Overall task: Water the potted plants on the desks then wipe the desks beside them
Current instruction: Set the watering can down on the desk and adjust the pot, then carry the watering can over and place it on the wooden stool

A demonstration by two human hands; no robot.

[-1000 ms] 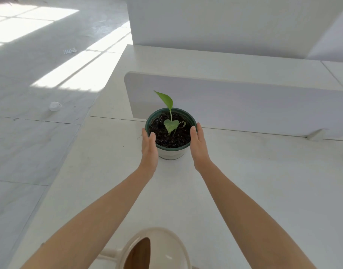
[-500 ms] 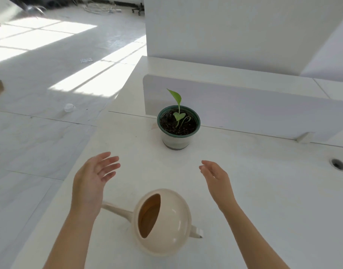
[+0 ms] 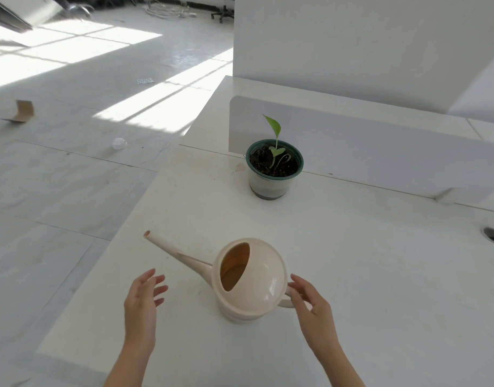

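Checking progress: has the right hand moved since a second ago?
Yes. The right hand left the pot and drew back toward the near desk edge, reaching the can.

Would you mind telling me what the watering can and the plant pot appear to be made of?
Watering can: likely moulded plastic, cream, semi-gloss; soft highlights on its dome. Plant pot: probably thin plastic, green rim over a pale, dull wall; hard to be sure.
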